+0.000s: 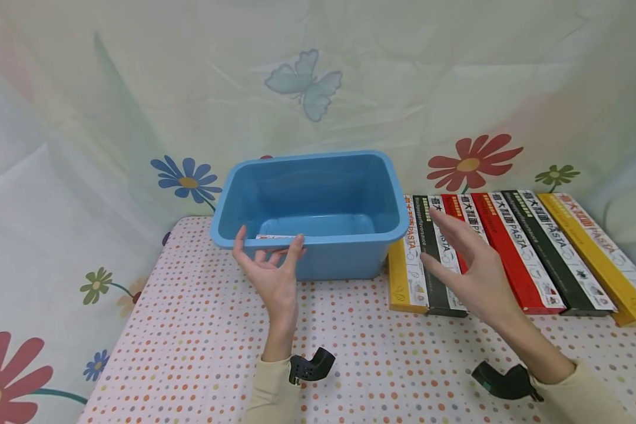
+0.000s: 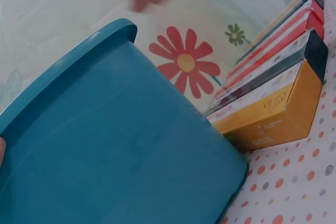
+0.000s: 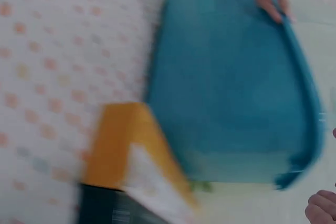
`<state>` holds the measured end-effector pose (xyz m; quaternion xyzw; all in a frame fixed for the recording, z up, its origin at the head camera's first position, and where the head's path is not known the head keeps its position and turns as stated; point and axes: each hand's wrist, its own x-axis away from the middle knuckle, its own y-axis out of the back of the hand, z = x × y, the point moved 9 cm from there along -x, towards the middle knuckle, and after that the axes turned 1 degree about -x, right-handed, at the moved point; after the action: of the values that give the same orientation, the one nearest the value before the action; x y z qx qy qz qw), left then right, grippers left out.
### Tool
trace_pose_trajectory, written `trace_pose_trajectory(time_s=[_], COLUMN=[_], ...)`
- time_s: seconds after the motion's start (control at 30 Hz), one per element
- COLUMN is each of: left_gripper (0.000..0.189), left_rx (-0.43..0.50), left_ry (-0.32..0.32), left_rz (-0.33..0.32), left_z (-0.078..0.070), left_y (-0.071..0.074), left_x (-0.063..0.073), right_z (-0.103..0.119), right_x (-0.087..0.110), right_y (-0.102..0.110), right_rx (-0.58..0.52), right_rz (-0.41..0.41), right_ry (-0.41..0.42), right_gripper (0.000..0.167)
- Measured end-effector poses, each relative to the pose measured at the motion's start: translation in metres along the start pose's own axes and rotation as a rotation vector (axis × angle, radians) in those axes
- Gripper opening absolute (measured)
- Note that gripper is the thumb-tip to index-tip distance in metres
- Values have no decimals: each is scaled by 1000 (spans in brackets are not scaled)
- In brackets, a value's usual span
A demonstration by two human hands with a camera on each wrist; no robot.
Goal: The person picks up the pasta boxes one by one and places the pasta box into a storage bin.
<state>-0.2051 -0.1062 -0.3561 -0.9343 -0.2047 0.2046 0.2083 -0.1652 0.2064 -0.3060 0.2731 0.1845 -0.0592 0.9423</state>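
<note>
My left hand (image 1: 272,277) grips the near rim of a blue plastic tub (image 1: 339,259), and the right wrist view shows its fingers at that rim. Inside the tub, just behind the rim, a sliver of a white box with red print (image 1: 275,237) shows; the rest is hidden. My right hand (image 1: 477,277) hovers over a row of pasta boxes, its fingers and thumb spread apart and holding nothing. Nearest to it are a black pasta box (image 1: 440,288) and a red pasta box (image 1: 514,253). At the row's left end, a yellow pasta box (image 1: 403,282) lies beside the tub.
Farther right lie another black pasta box (image 1: 556,253) and a yellow pasta box (image 1: 604,259). A dotted cloth (image 1: 191,330) covers the table. Behind the tub hangs a flowered curtain (image 1: 371,76). Each wrist wears a small black camera (image 1: 311,366).
</note>
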Motion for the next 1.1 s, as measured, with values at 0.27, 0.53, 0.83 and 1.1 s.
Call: trace_pose_trajectory(time_s=[0.27,0.53,0.83,1.1], left_gripper=[96,96,96,96], left_rx=[5,4,7,7], left_ry=[0,1,1,3], left_rz=[-1,-2,4,5], left_z=[0,0,-1,0], left_y=[-1,0,0,0], left_x=[1,0,1,0], right_z=[-66,-79,-71,-69], right_x=[48,62,60,60], right_y=[-35,-58,-66,-70], right_rx=[-18,-110,-22,65], right_rz=[99,129,132,147], right_ry=[-231,-331,-348,-347], right_gripper=[77,87,90,90])
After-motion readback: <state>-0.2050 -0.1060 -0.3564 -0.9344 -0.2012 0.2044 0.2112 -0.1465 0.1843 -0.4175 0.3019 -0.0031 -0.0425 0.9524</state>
